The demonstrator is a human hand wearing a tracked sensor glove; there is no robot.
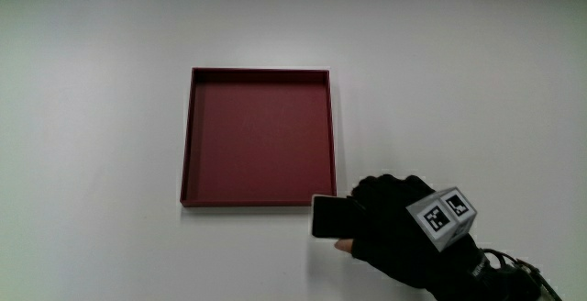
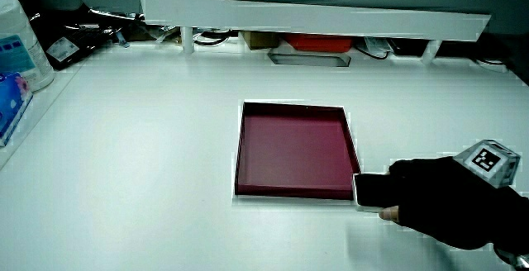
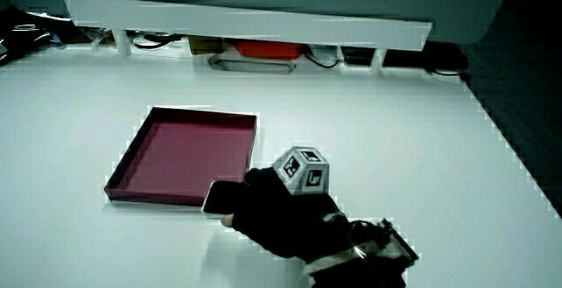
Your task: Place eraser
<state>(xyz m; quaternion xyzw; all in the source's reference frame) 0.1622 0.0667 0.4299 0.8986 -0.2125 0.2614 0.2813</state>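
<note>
The hand (image 1: 399, 228) grips the dark eraser (image 1: 326, 217) just beside the red tray's (image 1: 186, 154) corner nearest the person. It is not yet set down; the tray holds nothing, so the placing remains, probably into it.

Table (image 1: 110, 81): lying white and bare, taking even light.
Partition (image 2: 314, 16): standing low and white along the table's edge.

no readable text anywhere, cube (image 1: 442, 217) on the hand — coded squares (no letters)
</note>
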